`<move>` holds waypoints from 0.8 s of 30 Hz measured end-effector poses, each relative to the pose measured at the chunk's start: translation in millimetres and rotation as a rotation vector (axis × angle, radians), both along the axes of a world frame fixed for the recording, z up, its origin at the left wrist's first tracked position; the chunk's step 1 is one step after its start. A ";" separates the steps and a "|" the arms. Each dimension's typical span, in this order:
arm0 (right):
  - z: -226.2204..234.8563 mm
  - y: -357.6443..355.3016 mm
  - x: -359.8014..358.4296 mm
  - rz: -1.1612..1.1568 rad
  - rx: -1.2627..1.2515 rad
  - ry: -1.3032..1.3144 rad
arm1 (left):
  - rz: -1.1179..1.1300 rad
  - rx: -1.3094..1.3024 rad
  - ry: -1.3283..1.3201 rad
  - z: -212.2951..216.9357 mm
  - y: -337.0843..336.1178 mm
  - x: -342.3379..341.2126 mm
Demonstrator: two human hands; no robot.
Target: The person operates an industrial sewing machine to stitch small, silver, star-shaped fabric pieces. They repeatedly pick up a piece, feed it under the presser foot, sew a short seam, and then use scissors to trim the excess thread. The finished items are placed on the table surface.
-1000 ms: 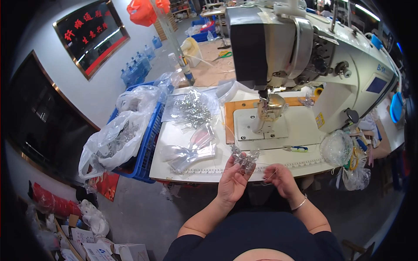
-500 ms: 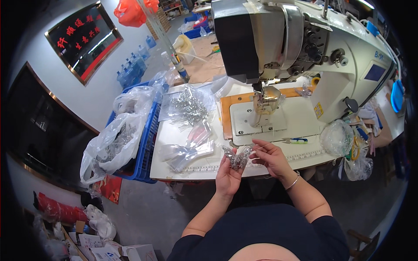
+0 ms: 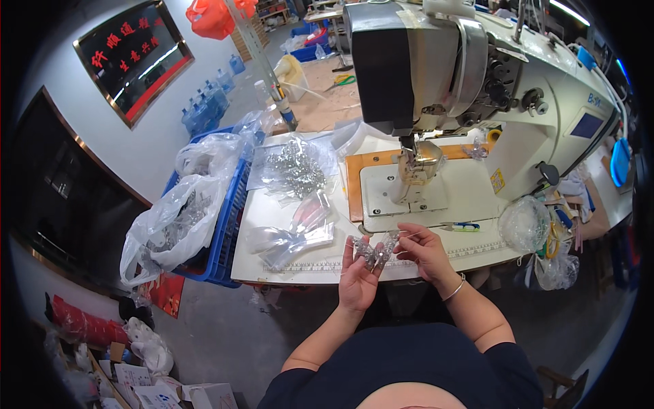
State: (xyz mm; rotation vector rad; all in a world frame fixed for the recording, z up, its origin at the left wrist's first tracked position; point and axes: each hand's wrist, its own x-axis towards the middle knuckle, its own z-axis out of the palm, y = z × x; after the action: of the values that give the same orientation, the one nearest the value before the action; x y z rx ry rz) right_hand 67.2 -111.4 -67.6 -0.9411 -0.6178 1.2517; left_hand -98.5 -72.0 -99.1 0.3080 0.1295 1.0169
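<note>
Crate (image 3: 228, 235) stood left of left hand (image 3: 357, 288), which pinched silver piece (image 3: 373, 255) between thumb and fingers. Right hand (image 3: 428, 256) was at piece's right edge; grip could not be told. Tool (image 3: 466, 226) lay beyond, to its right.

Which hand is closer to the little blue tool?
Right. The right hand is just left of the blue tool; the left hand is farther left, holding the sparkly piece.

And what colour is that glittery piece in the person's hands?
The glittery piece is silver-grey; it shows best in the head view, the only one here.
</note>
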 end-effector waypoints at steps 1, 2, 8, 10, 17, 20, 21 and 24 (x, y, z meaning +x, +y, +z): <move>0.2 -0.1 -0.5 0.001 -0.007 0.006 | 0.012 -0.011 0.016 0.1 0.5 0.2; 0.5 0.0 -1.0 0.006 -0.003 0.003 | 0.024 -0.022 0.032 -0.1 0.8 0.0; -0.5 3.7 -1.8 0.034 0.016 0.009 | 0.044 0.011 0.064 -6.4 0.8 -2.4; -2.0 4.8 -1.8 0.032 0.012 0.013 | 0.050 0.015 0.075 -5.7 0.4 -1.8; -6.6 4.2 -5.9 0.004 -0.040 0.054 | 0.113 0.004 0.112 -8.0 -0.5 0.0; -14.3 3.9 -6.8 0.008 -0.062 0.108 | 0.139 0.010 0.168 -15.5 1.2 -0.2; -16.9 3.6 -7.0 0.005 -0.070 0.127 | 0.136 0.028 0.172 -15.6 0.5 -0.8; -23.1 4.0 -4.5 0.024 -0.089 0.148 | 0.096 0.022 0.139 -4.3 -2.0 -2.4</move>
State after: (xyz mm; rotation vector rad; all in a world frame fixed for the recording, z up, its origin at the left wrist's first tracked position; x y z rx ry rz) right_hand 62.7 -107.4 -90.7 -0.9067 -0.4617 1.3663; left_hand -100.9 -74.1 -103.4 0.3955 0.2613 1.0924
